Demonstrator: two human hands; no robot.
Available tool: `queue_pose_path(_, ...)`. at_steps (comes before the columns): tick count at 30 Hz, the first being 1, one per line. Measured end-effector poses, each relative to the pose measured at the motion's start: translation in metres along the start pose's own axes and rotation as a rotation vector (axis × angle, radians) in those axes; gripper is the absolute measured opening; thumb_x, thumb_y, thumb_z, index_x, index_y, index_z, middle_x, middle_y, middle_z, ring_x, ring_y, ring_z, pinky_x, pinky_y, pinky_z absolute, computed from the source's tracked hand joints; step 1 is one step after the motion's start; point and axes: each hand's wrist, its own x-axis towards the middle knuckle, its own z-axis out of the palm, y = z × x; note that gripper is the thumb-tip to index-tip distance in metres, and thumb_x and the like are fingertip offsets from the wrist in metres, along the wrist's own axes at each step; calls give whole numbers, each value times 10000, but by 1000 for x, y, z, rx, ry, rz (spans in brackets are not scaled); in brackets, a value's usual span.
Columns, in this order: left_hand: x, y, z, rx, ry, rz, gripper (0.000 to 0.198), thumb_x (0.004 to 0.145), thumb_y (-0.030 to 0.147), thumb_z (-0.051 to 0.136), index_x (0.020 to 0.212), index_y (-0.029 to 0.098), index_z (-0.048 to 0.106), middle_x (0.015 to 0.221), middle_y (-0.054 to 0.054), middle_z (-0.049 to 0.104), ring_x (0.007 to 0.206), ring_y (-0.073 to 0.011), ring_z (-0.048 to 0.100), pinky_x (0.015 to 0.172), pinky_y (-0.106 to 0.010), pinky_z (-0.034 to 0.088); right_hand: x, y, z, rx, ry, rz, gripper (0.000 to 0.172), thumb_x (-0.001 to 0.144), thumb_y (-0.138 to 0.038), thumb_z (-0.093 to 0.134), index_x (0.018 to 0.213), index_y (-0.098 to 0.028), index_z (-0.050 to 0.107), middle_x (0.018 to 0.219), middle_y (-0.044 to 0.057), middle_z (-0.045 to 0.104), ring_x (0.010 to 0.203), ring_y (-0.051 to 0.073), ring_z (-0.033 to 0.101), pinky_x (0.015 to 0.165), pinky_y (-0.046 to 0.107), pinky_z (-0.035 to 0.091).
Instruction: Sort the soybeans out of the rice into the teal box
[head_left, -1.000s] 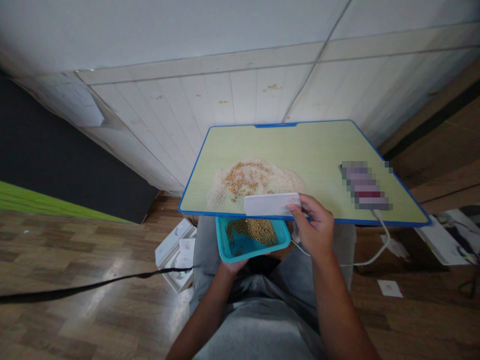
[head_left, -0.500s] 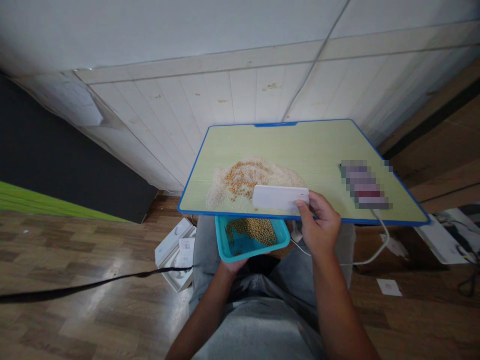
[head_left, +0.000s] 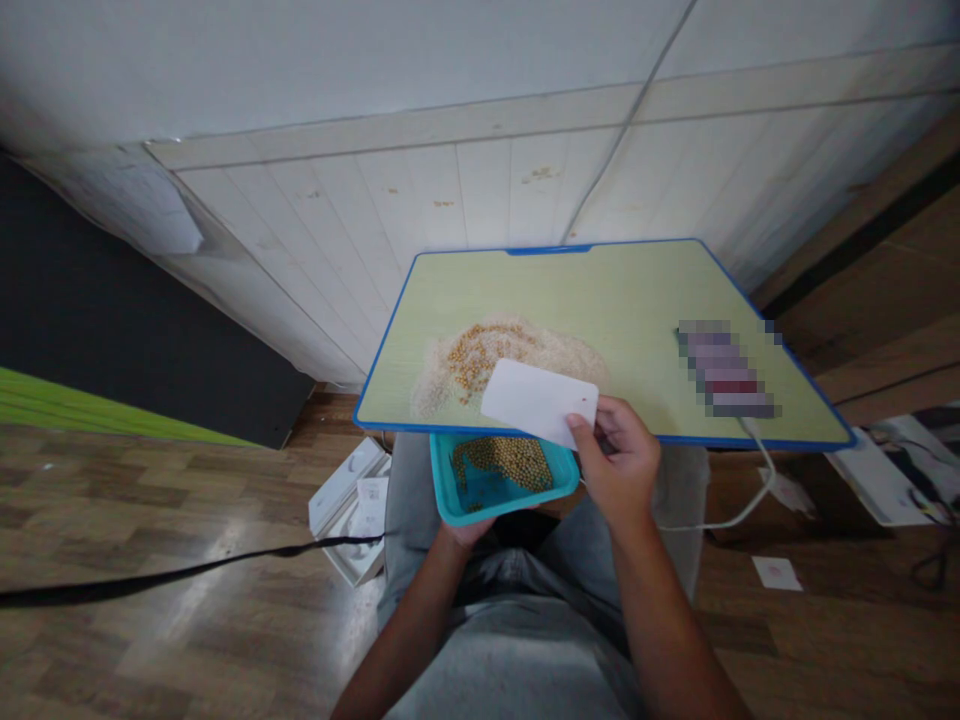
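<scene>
My right hand (head_left: 619, 465) pinches a white card (head_left: 540, 402) by its right end, with the card tilted over the near edge of the green, blue-rimmed lap table (head_left: 637, 290). A heap of white rice mixed with yellow beans (head_left: 491, 355) lies on the table just behind the card. Below the table edge, my left hand (head_left: 466, 528) holds a teal plastic tray (head_left: 450, 500) from underneath; its fingers are mostly hidden. Several yellow beans (head_left: 510, 458) lie in the tray.
A blurred flat object (head_left: 726, 368) with a white cable (head_left: 739, 505) rests on the table's right side. White boxes (head_left: 349, 505) and a black strap (head_left: 172, 572) lie on the wooden floor to the left. A white panelled wall stands behind.
The card slid right along the table edge, then swung back left and tilted up so its flat face shows. The tray and left hand stayed in place.
</scene>
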Motion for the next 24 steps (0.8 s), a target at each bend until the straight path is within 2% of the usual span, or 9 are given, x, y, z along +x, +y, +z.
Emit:
queue_pose_path(3, 1, 0, 5, 4, 24, 29, 654, 1048, 634, 318, 1267, 287, 828, 1551, -7, 725, 1702, -358, 306, 1386, -674, 197, -11, -5, 9, -18, -127, 7, 107, 960, -318, 765, 1028, -236, 770, 903, 36, 870, 740, 203, 822, 669, 277, 642)
queue_pose_path(6, -3, 1, 14, 33, 52, 52, 647, 1060, 612, 297, 1239, 317, 844, 1546, 22, 725, 1687, -362, 343, 1384, -654, 235, -16, -3, 11, -52, -140, 5, 102, 953, -321, 768, 1012, -239, 758, 882, 32, 869, 724, 212, 827, 677, 295, 651)
queue_pose_path(9, -7, 1, 21, 40, 78, 35, 690, 1066, 637, 257, 1234, 312, 843, 1592, -1, 690, 1655, -381, 406, 1363, -672, 279, -15, 2, 6, -101, -79, 40, 111, 945, -342, 774, 956, -237, 739, 810, 15, 848, 656, 203, 798, 622, 292, 627)
queue_pose_path(11, -8, 1, 23, 25, 74, 19, 689, 1059, 654, 274, 1259, 304, 832, 1598, -26, 686, 1649, -403, 409, 1347, -723, 270, -12, 5, -1, -125, -32, 67, 137, 941, -359, 776, 927, -233, 725, 781, 12, 835, 642, 200, 784, 618, 294, 622)
queue_pose_path(15, -9, 1, 25, 0, 63, 13, 694, 1026, 715, 327, 1273, 300, 824, 1590, -46, 695, 1647, -450, 393, 1308, -818, 245, -7, 10, -13, -129, 56, 99, 179, 920, -380, 796, 916, -225, 708, 835, 34, 849, 691, 214, 798, 656, 310, 636)
queue_pose_path(19, -10, 0, 24, 28, 66, 30, 699, 1008, 761, 327, 1250, 337, 828, 1652, -36, 638, 1644, -475, 386, 1293, -823, 278, -1, 13, -22, -135, 147, 120, 205, 894, -385, 819, 888, -228, 687, 875, 46, 855, 737, 227, 818, 652, 304, 628)
queue_pose_path(24, -8, 0, 18, 15, 12, 27, 770, 1015, 778, 278, 1341, 307, 792, 1730, -66, 548, 1677, -484, 306, 1293, -874, 143, 5, 16, -27, -159, 229, 105, 241, 878, -404, 823, 872, -228, 658, 810, 31, 820, 707, 218, 796, 664, 311, 629)
